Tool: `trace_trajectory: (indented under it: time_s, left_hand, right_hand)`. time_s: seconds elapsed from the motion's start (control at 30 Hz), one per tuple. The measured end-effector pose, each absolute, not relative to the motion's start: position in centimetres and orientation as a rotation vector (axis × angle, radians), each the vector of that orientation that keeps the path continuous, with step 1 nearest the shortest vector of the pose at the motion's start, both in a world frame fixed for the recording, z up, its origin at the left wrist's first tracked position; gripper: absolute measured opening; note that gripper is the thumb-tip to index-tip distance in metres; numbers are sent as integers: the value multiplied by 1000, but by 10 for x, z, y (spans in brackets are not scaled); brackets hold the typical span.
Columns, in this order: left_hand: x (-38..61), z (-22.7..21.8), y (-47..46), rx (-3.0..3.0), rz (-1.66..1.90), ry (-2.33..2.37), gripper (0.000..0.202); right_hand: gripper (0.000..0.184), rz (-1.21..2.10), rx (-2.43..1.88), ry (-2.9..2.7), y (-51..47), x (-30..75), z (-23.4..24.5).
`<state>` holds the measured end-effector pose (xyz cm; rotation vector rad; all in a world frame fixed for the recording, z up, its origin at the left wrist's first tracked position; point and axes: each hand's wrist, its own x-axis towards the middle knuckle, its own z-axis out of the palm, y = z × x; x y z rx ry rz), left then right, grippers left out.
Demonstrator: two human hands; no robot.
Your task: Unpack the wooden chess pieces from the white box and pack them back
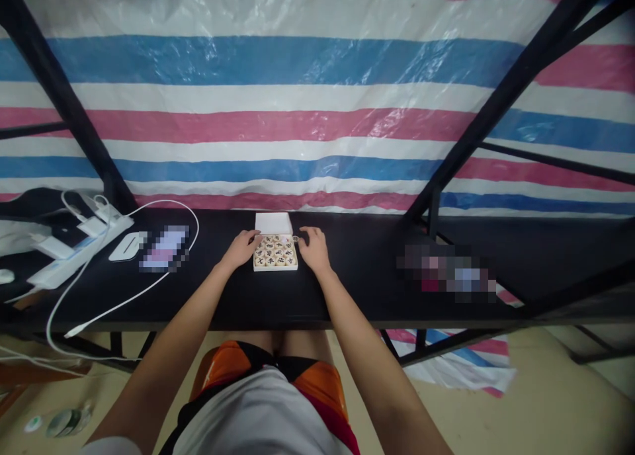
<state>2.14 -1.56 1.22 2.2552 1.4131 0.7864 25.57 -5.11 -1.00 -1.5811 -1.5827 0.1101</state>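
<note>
While the left hand (243, 248) rests its fingertips at the left edge of the box (276, 268), whether gripping or merely touching I cannot tell, the right hand (315, 248) lies by the opposite edge, thumb and fingers apart. Shallow, white and open, the box sits between them on the black table (278, 303), filled with rows of pale round pieces (279, 252) bearing dark characters. Its white lid (274, 223) is just behind. The left thumb covers a corner piece. Farther left, pixelation obscures a phone (166, 248); well to the right, it hides other items (451, 274).
</note>
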Motion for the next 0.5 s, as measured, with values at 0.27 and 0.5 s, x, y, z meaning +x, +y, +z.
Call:
trace_trajectory:
  time_s: [0.27,0.5]
  left_hand:
    - [23,13,-13,2219,761,1451,44]
    - [20,14,-11,2218,777,1450,44]
  right_hand:
    - [25,440,-1507,-1802,-59,248,5]
    - [30,528,-1628,-1813,-62,247,8]
